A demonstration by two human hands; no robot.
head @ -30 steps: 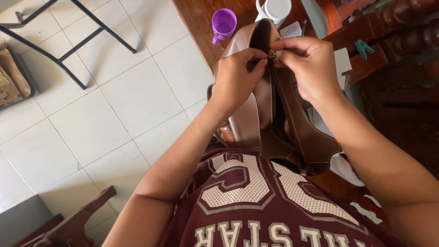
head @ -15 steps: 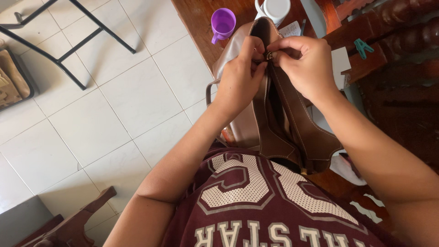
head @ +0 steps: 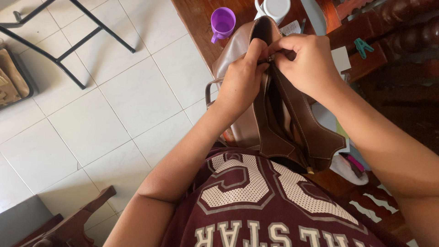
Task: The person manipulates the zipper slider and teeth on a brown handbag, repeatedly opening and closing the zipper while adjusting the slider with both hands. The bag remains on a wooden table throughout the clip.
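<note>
A person is sitting and looking down at a brown leather bag (head: pixel 274 123) that is standing up in front of their chest, leaning against the edge of a wooden table (head: pixel 192 18). The bag is gaping open down its side, and the dark inside is showing. The left hand (head: pixel 242 82) is reaching up to the top of the bag, and its fingers are squeezing together on the top edge of the bag. The right hand (head: pixel 306 61) is sitting just beside it, touching it, and its fingers are curling tight and pinching a small metal piece (head: pixel 270 58) at the top of the bag. That piece is too small to tell what it is. Both hands are meeting at the same spot on the bag. A thin bag strap (head: pixel 209 91) is hanging out on the left side of the bag. On the table behind the bag, a purple cup (head: pixel 222 22) is standing near the edge, and a white mug (head: pixel 274 9) is standing near it. A green clip (head: pixel 362 46) is lying on the dark wood to the right. Some papers (head: pixel 340 59) are lying under and beside the right arm. The person is wearing a dark red shirt (head: pixel 265 206) with big pale letters. The floor (head: pixel 114 100) is made of pale tiles, and black metal legs (head: pixel 59 50) are standing on it far to the left.
</note>
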